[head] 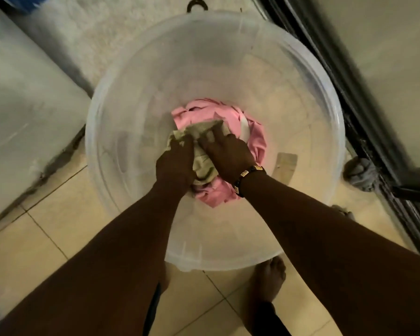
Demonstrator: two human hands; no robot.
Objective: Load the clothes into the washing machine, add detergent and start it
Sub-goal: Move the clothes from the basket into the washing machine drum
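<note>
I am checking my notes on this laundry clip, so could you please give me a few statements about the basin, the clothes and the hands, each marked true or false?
1. Both hands are down inside the clear plastic basin. True.
2. The left hand and the right hand are on a blue towel. False: they are on a pale greenish cloth lying on top of a pink garment.
3. A beaded bracelet sits on the right wrist. True.
4. The basin is full to the rim with clothes. False: only a small pile lies at its bottom.
5. The basin stands on a tiled floor. True.
</note>
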